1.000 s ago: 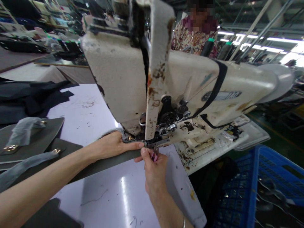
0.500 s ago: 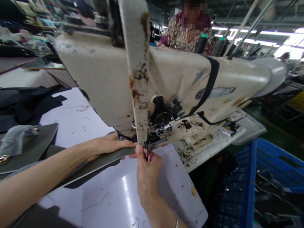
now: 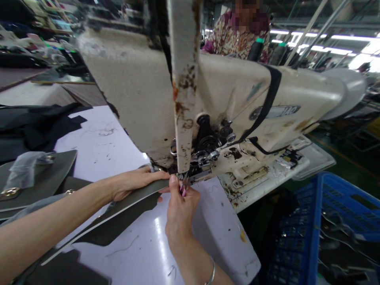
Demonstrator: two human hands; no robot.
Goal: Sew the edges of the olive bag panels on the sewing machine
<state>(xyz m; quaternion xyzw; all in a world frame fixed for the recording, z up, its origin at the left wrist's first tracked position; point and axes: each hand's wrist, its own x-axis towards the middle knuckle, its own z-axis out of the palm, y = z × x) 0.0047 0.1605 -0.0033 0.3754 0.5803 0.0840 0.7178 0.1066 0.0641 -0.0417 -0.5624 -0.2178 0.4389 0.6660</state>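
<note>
Obs., clock positions read on the head view. The grey panel [image 3: 139,194] slants from 8 o'clock up toward the working end of the sewing machine [image 3: 142,87], pale edge toward us. A dark piece [image 3: 109,227] shows below that edge, over the bench [image 3: 142,257]; joined or separate, we cannot tell. Left hand [image 3: 129,184], 8 o'clock: palm down on the panel; we cannot tell whether its fingers close on anything. Right hand [image 3: 179,213], 6 o'clock: thumb at the panel's leading end, fingers curled round a pink-handled tool [image 3: 183,190].

Judgement: we take the step in hand to be lining up the panel's end at the stitching point. The next move seems to call for light pressure from the left and a steady edge, tool tips kept off the mechanism.

Hard to make out: needle and stitching point, behind the rusty bar and thumb; most of the tool, inside the grip; the panel's far side, under our left forearm.
</note>
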